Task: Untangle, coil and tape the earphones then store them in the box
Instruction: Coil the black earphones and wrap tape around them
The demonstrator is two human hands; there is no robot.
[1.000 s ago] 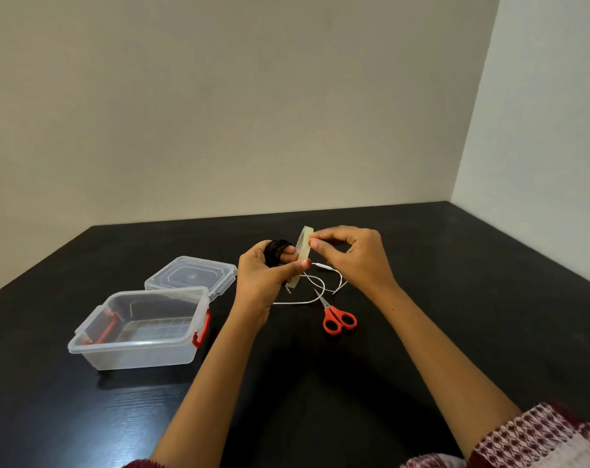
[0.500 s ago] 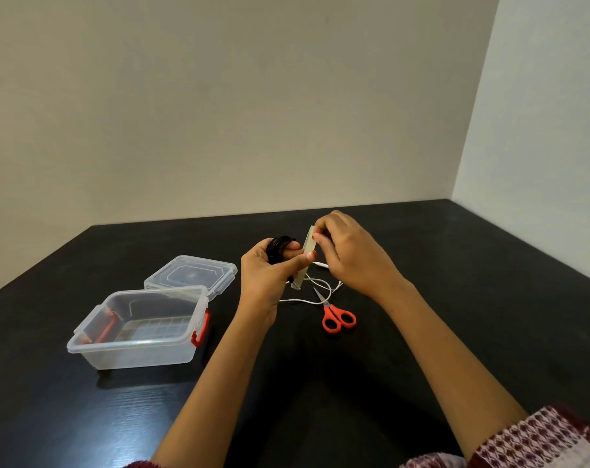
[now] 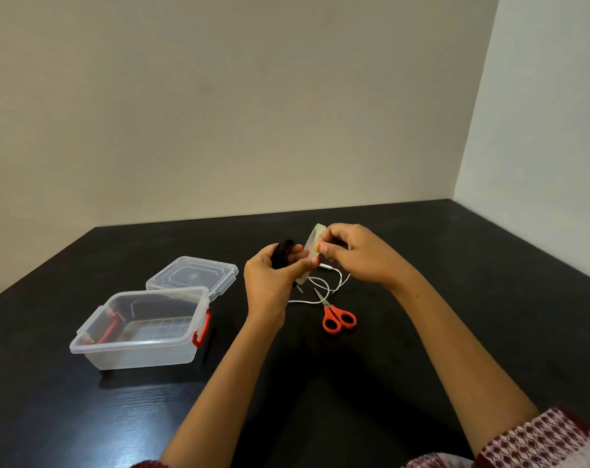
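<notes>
Right hand (image 3: 361, 261) has closed in on your left hand (image 3: 270, 285) since a sec ago, its fingers now bunched over the upper end of the tape strip (image 3: 313, 239) instead of holding it out upright. Pictured above the black table (image 3: 455, 298): your left hand's fingers are curled round the black earphones (image 3: 282, 253), already wound into a coil and held in the air, w/ the thumb tip pressing the strip's mid part against them. Your right thumb and forefinger pinch the strip near its top. The lower end hangs free below the left thumb. Whether any tape has stuck to the coil yet can't be told from this angle. A 2nd set, the white earphones (image 3: 324, 288), lies loose on the table just behind the orange-handled scissors (image 3: 339, 319). The clear box (image 3: 101, 346) stands open to your left, well apart, its lid (image 3: 192, 275) lying just behind it. Handling notes: the coil is prob. v. light and springy, so it'll likely unwind if your left grip slackens; keep hold across the bundle, not by one strand. The tape looks thin, limp and sticky, apt to fold on itself, so hold it by the ends and keep it taut while you wrap. The cord is thin and likely kinks at the plug and buds, so don't yank.
</notes>
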